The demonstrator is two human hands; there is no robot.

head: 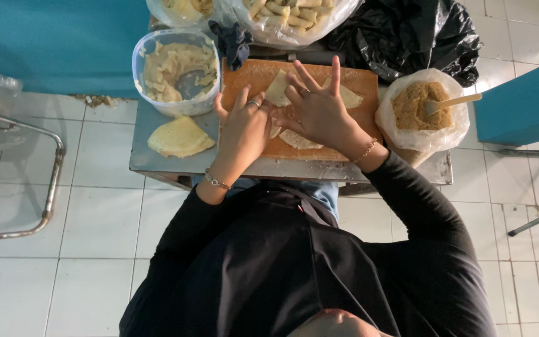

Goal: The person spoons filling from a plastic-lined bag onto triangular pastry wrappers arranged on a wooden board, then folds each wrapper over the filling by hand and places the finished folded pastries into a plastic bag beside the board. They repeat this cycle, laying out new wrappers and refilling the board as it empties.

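A thin pale wrapper sheet (282, 87) lies on an orange-brown wooden board (357, 84) on a small metal table. My left hand (242, 128), with a ring and bracelet, presses on the wrapper's left part with fingers bent. Over the wrapper's middle rests my right hand (319, 109), fingers spread, thumb and forefinger pinching the dough. What lies under the palms is hidden.
A plastic tub of pale paste (176, 72) stands at the table's left, a stack of wrappers (179, 137) before it. A bag of brown filling with a wooden spoon (422, 106) sits right. A bag of finished rolls (288, 15) and a black bag (407, 31) lie behind. A metal rack (14, 181) stands left.
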